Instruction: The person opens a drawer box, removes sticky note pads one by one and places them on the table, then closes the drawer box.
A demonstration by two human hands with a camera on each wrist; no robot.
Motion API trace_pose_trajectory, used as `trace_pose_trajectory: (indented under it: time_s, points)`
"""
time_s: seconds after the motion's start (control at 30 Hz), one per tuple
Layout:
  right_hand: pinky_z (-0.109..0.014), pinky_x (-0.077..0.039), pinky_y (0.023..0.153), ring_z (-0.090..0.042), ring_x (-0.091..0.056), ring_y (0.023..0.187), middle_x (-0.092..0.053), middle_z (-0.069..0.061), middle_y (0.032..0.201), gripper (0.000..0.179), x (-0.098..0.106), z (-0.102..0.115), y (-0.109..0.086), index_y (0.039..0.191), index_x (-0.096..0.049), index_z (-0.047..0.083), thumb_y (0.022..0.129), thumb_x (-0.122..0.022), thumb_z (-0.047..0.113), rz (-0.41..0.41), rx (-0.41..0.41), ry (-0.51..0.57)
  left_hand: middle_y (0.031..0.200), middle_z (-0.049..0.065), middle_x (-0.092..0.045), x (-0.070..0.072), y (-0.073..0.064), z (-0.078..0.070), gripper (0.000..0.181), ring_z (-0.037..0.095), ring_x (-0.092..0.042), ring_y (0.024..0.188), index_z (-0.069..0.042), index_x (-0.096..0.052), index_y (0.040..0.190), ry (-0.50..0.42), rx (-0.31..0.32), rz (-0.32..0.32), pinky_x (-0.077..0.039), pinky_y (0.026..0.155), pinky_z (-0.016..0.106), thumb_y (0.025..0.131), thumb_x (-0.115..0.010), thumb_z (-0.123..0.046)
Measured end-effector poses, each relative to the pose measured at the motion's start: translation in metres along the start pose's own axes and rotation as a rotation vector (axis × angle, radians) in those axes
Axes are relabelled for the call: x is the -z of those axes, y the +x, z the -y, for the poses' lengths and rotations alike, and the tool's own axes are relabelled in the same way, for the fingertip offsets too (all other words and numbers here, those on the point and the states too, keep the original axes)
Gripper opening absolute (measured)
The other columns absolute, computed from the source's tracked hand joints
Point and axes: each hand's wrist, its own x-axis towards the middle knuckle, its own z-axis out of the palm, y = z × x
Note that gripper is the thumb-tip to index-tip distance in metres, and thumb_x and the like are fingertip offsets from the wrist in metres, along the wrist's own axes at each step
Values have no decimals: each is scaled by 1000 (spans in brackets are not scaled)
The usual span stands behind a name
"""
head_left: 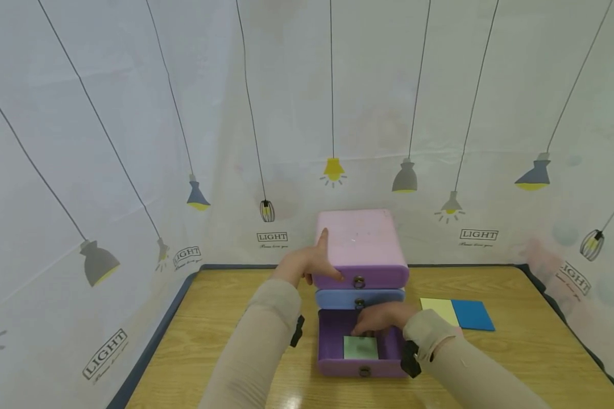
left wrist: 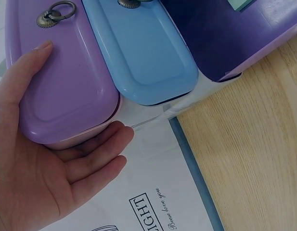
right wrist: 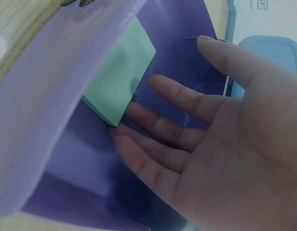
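Note:
A small drawer cabinet (head_left: pixel 360 236) with a pink top has a purple top drawer (left wrist: pixel 71 82), a blue middle drawer (left wrist: pixel 143 53) and a pulled-out purple bottom drawer (head_left: pixel 332 329). My left hand (head_left: pixel 314 264) holds the cabinet's upper left side, thumb on the top drawer's front and fingers along the side. Inside the bottom drawer, a square pale green sticky note pad (right wrist: pixel 120 72) lies towards the front panel. My right hand (right wrist: pixel 225 139) reaches into that drawer, its fingers loosely extended beside the pad. Fingertips are at the pad's edge; contact is unclear.
To the right of the cabinet, a yellow square pad (head_left: pixel 439 310) and a blue square pad (head_left: pixel 472 315) lie side by side on the wooden table (head_left: pixel 225 307). A white sheet printed with lamps (head_left: pixel 286 113) rises behind the table and at both sides.

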Motion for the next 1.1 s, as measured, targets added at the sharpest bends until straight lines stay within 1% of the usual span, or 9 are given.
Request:
trace_pose_trajectory:
  time_s: [0.1,0.37,0.43,0.57,0.67,0.77,0.87,0.97,1.1]
  points:
    - [-42,-54,77,-17,-57,82,-62,-4,87,30,-1,-1,1,93,-67,6,92,-59,34,-10,7,1,140,31,-42,1,-1,0,133,38,-67,75,-22,25,152,-4,0,1,-57,62,42,75,-84,-33]
    - [-31,-48,65,-12,-53,69,-61,0,78,28,0,1,-4,85,-70,9,93,-60,34,-60,49,-83,139,31,-43,1,-2,-3,133,35,-66,70,-22,24,152,5,2,-8,-56,60,40,75,-84,-34]
    - [-31,-49,68,-12,-56,73,-64,0,83,28,1,3,-6,85,-73,11,93,-60,35,-51,60,-118,138,31,-44,1,-3,-3,133,34,-66,69,-22,24,152,10,4,-9,-57,60,40,75,-84,-34]
    - [-34,-50,80,-13,-61,87,-69,3,95,31,2,8,-12,86,-77,14,94,-59,37,-22,62,-193,135,31,-46,0,-2,-2,133,34,-65,68,-22,23,153,-4,11,-9,-57,62,41,75,-84,-33]
    - [-34,-50,84,-12,-62,89,-69,6,93,30,0,13,-17,84,-77,15,92,-60,38,-25,61,-216,135,31,-46,0,-2,-2,133,34,-65,67,-22,23,153,3,18,-13,-56,61,41,75,-84,-34]
    - [-29,-48,72,-8,-56,74,-67,7,82,27,-2,16,-22,79,-77,13,90,-64,34,-49,88,-213,137,31,-45,-1,-2,-1,132,34,-66,66,-23,24,152,28,20,-16,-56,59,41,76,-83,-36]
    - [-26,-42,60,-6,-45,62,-61,8,70,22,-5,17,-28,74,-75,12,87,-69,29,-78,114,-196,139,31,-43,-1,-1,-1,132,34,-66,66,-23,24,152,24,21,-19,-56,58,40,76,-83,-36]
    - [-24,-43,58,-2,-46,60,-62,10,69,12,-7,13,-33,76,-75,12,85,-73,21,-102,165,-166,138,31,-44,-2,-1,-1,132,33,-65,67,-23,24,152,16,21,-21,-56,58,40,76,-83,-35]
    - [-21,-42,54,0,-44,55,-60,13,64,9,-8,5,-38,73,-75,12,82,-75,9,-146,290,-128,135,31,-46,-3,-2,-1,132,35,-66,69,-23,24,153,18,18,-23,-56,59,39,76,-83,-35]
